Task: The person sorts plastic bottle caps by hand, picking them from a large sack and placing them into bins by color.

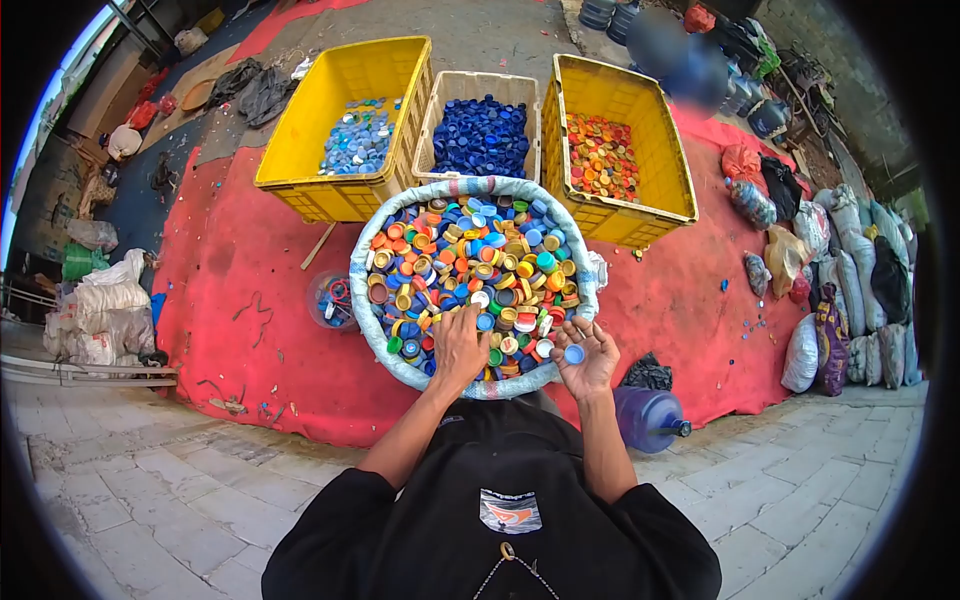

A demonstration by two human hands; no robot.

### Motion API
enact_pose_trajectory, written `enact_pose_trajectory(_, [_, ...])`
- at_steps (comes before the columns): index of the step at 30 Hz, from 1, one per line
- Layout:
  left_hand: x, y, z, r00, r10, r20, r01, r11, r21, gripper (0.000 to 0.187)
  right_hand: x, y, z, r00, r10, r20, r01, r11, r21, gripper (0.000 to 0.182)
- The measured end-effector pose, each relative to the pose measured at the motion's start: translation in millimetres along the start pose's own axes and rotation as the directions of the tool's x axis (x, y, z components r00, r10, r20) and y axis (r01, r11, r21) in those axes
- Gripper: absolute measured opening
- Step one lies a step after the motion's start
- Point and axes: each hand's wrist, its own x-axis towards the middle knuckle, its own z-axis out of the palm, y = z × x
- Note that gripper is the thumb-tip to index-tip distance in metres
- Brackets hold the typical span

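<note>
A round basin (pixel 366 300) with a pale wrapped rim stands against my lap, heaped with mixed-colour bottle caps (pixel 470 258). My left hand (pixel 460 345) is over the near part of the heap, back of the hand up, fingers bent down and close together among the caps. A white bottle cap (pixel 480 299) shows right by its fingertips; whatever is under the fingers is hidden. At the basin's near right rim, my right hand (pixel 590 355) is turned palm up with fingers curled, and a light-blue bottle cap (pixel 574 354) rests in it.
Beyond the basin stand a yellow crate (pixel 290 150) with light-blue caps, a whitish crate (pixel 432 120) with dark-blue caps, and another yellow crate (pixel 650 150) with orange-red caps. A large water bottle (pixel 645 415) lies at right. Filled sacks (pixel 800 355) line the right side.
</note>
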Motion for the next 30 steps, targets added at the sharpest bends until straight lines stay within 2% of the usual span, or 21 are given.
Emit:
enact_pose_trajectory(4, [6.5, -0.3, 0.1, 1.0, 0.011, 0.028, -0.011, 1.0, 0.003, 0.052, -3.4, 8.7, -3.2, 0.999, -0.001, -0.033, -0.002, 0.996, -0.09, 0.038])
enact_pose_trajectory(8, [7.4, 1.2, -1.4, 0.999, 0.028, 0.04, -0.03, 0.999, 0.036, 0.051, -0.8, 12.8, 1.3, 1.0, 0.017, 0.017, -0.015, 0.991, -0.131, 0.035])
enact_pose_trajectory(14, [2.7, -14.6, 0.1, 0.999, -0.01, -0.042, 0.005, 0.992, -0.126, 0.035, 9.8, 16.6, 15.7, 0.998, 0.033, 0.059, -0.022, 0.985, -0.171, 0.031])
enact_pose_trajectory(16, [0.5, -14.9, -6.5, 0.99, -0.14, -0.007, 0.133, 0.951, -0.279, 0.031, 13.4, 17.9, 23.3, 0.997, 0.027, 0.067, -0.014, 0.982, -0.188, 0.026])
enact_pose_trajectory(17, [0.5, -14.9, -10.4, 0.979, -0.201, 0.017, 0.194, 0.915, -0.353, 0.029, 15.3, 18.5, 28.9, 0.999, 0.01, 0.041, 0.002, 0.961, -0.277, 0.023])
enact_pose_trajectory(18, [0.1, -15.1, -17.3, 0.943, -0.316, 0.103, 0.329, 0.846, -0.42, 0.024, 16.4, 19.5, 34.8, 1.0, -0.009, 0.015, 0.014, 0.931, -0.365, 0.021])
enact_pose_trajectory(19, [-0.5, -16.3, -22.8, 0.876, -0.438, 0.201, 0.452, 0.605, -0.656, 0.023, 18.4, 20.7, 39.1, 1.0, -0.028, -0.006, 0.023, 0.893, -0.45, 0.019])
enact_pose_trajectory(20, [-1.0, -18.2, -28.1, 0.796, -0.51, 0.327, 0.515, 0.287, -0.808, 0.022, 26.5, 24.3, 35.4, 0.998, -0.058, 0.003, 0.048, 0.801, -0.597, 0.018])
enact_pose_trajectory(21, [-2.2, -20.5, -34.2, 0.713, -0.523, 0.467, 0.511, -0.068, -0.857, 0.022, 33.8, 30.3, 35.5, 0.987, -0.132, 0.087, 0.152, 0.647, -0.747, 0.02])
enact_pose_trajectory(22, [-6.1, -23.8, -42.8, 0.701, -0.475, 0.532, 0.441, -0.297, -0.847, 0.018, 41.3, 37.6, 36.8, 0.965, -0.184, 0.186, 0.251, 0.457, -0.853, 0.022])
enact_pose_trajectory(23, [-9.3, -28.3, -49.3, 0.722, -0.439, 0.535, 0.386, -0.386, -0.838, 0.018, 48.4, 42.9, 38.5, 0.932, -0.211, 0.295, 0.342, 0.242, -0.908, 0.023])
enact_pose_trajectory(24, [-13.3, -32.7, -55.1, 0.744, -0.404, 0.532, 0.329, -0.471, -0.818, 0.018, 48.7, 41.5, 51.9, 0.929, -0.17, 0.328, 0.326, -0.045, -0.944, 0.027])
enact_pose_trajectory(25, [-17.0, -36.1, -59.0, 0.768, -0.371, 0.523, 0.271, -0.551, -0.789, 0.019, 54.2, 45.1, 58.1, 0.888, -0.136, 0.44, 0.424, -0.132, -0.896, 0.027])
enact_pose_trajectory(27, [-22.3, -44.3, -62.0, 0.76, -0.389, 0.52, 0.197, -0.626, -0.755, 0.018, 64.8, 54.3, 75.4, 0.766, -0.038, 0.641, 0.607, -0.284, -0.742, 0.029])
enact_pose_trajectory(28, [-25.6, -49.2, -63.3, 0.77, -0.379, 0.513, 0.167, -0.657, -0.735, 0.016, 68.1, 58.6, 85.7, 0.727, 0.008, 0.686, 0.654, -0.31, -0.69, 0.028])
enact_pose_trajectory(29, [-28.6, -52.8, -63.7, 0.78, -0.368, 0.506, 0.138, -0.687, -0.713, 0.015, 69.4, 61.4, 96.3, 0.737, 0.066, 0.673, 0.647, -0.356, -0.674, 0.025])
enact_pose_trajectory(30, [-28.4, -49.9, -68.0, 0.71, -0.443, 0.547, 0.136, -0.676, -0.724, 0.015, 73.9, 67.0, 102.6, 0.73, 0.097, 0.677, 0.653, -0.389, -0.649, 0.025])
